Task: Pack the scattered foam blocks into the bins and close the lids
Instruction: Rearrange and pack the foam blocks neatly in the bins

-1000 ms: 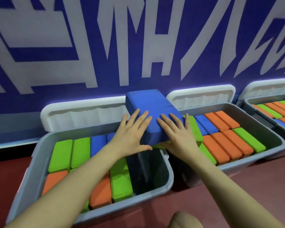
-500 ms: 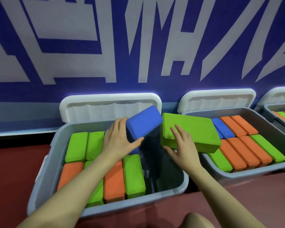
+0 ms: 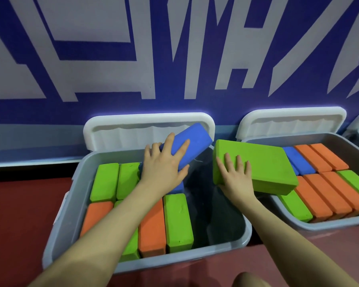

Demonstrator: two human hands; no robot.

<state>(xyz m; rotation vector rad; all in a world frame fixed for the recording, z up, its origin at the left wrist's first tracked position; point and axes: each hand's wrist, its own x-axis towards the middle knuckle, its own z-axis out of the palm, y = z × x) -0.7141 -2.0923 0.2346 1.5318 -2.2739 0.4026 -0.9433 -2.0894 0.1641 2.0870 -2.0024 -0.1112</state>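
Two open bins, a foam block in each hand

The left hand (image 3: 163,166) grips a blue block (image 3: 192,141) over the near bin (image 3: 71,206) — half filled with green and orange blocks; the right hand (image 3: 235,179) holds a green block (image 3: 263,164) just right of it, overlapping the second bin (image 3: 311,223) and hiding part of its rows. Red floor, blue lettered wall behind.

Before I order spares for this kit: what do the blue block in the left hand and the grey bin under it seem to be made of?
The blue rectangular block looks like dense foam: matte, finely grainy, with softly rounded edges. The grey rectangular bin looks like moulded plastic: smooth, with a faint sheen and a rolled rim; its inner walls seem slightly translucent. Neither can be confirmed by sight alone.
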